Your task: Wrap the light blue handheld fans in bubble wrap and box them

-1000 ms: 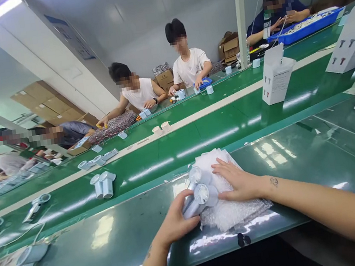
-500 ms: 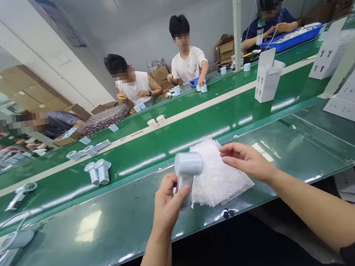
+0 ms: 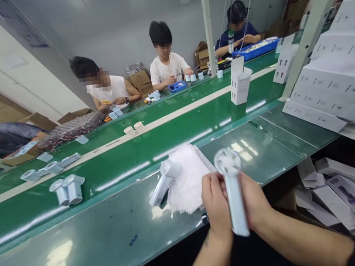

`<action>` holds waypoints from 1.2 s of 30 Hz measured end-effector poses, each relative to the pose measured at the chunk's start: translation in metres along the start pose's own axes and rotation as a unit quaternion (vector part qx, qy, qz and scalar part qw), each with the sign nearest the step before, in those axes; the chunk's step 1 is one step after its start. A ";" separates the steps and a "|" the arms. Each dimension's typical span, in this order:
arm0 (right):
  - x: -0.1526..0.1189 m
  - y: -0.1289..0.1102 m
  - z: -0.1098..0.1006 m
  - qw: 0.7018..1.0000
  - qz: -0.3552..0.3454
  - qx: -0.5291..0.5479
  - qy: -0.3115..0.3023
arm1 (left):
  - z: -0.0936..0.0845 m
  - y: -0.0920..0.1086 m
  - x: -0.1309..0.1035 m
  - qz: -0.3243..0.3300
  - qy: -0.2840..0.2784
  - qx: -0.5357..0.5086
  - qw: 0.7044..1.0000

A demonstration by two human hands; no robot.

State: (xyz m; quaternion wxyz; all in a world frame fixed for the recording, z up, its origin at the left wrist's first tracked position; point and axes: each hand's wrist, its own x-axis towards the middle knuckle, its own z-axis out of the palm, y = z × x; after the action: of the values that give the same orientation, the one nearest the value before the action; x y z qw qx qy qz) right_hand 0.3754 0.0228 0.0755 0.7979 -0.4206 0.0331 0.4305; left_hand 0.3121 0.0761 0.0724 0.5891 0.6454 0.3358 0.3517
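You've lifted one fan (image 3: 233, 187) off the bubble-wrap stack (image 3: 187, 180). Your left hand (image 3: 216, 204) and right hand (image 3: 256, 201) now clasp its handle, past the worktop's (image 3: 98, 250) near edge.

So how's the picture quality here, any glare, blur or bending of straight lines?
Head view: overhead lights leave white glare streaks on the glossy green workbench; the wide lens bows the green conveyor belt and tilts the posts; the small pale-blue handheld fan between left hand and right hand looks sharp.

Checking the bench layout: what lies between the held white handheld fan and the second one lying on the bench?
In the head view, the stack of clear bubble-wrap bags.
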 end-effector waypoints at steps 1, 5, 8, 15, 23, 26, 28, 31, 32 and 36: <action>-0.005 0.000 0.000 1.000 0.019 0.004 0.005 | 0.001 -0.002 -0.006 0.031 0.013 0.008 0.999; 0.000 -0.024 -0.006 0.996 0.079 -0.036 0.037 | -0.032 -0.003 0.001 0.248 -0.012 0.162 0.955; 0.012 -0.047 -0.016 0.993 0.107 -0.028 0.034 | -0.071 -0.002 0.021 0.258 -0.168 0.369 0.877; 0.015 -0.053 -0.053 0.941 0.280 0.079 -0.171 | -0.092 0.001 0.057 0.019 -0.274 0.368 0.888; 0.007 -0.047 -0.048 0.904 0.209 -0.049 -0.369 | -0.063 0.006 0.071 -0.075 -0.184 0.113 0.974; 0.022 -0.039 -0.039 0.895 0.205 -0.102 -0.382 | -0.060 0.002 0.064 -0.064 -0.199 0.099 0.973; 0.034 -0.035 -0.041 0.899 0.205 -0.107 -0.373 | -0.060 0.000 0.059 -0.078 -0.198 0.066 0.975; 0.044 -0.032 -0.047 0.893 0.216 -0.112 -0.378 | -0.060 0.001 0.056 -0.110 -0.171 -0.028 0.979; 0.045 -0.032 -0.048 0.892 0.215 -0.114 -0.382 | -0.059 0.003 0.056 -0.119 -0.161 -0.060 0.978; 0.045 -0.040 -0.045 0.889 0.197 -0.122 -0.394 | -0.054 0.009 0.060 -0.131 -0.182 -0.090 0.970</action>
State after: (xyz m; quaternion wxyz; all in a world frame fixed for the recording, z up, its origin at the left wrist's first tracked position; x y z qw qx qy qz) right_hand 0.4458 0.0099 0.0533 0.5866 -0.2949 -0.2549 0.7099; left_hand 0.2980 0.1545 0.0876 0.7372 0.5928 0.2717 0.1772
